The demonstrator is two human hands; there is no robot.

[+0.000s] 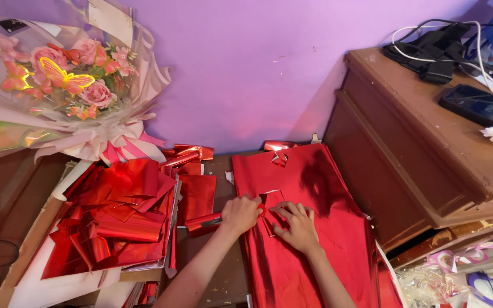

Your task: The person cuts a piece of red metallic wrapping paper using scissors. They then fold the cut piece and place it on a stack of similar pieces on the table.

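A long sheet of shiny red foil paper [315, 228] lies on the floor in front of me. On it sits a small folded red foil piece [270, 212] with a white underside showing. My left hand [239, 213] pinches the left edge of that piece with closed fingers. My right hand [296, 225] presses down on its right side, fingers spread flat. A red foil roll [202, 223] lies just left of my left hand.
A heap of cut red foil pieces [118, 214] rests on cardboard at the left. A wrapped bouquet of pink flowers [64, 85] leans on the purple wall. A brown wooden cabinet [429, 165] at the right carries a phone [477, 107] and cables [446, 51].
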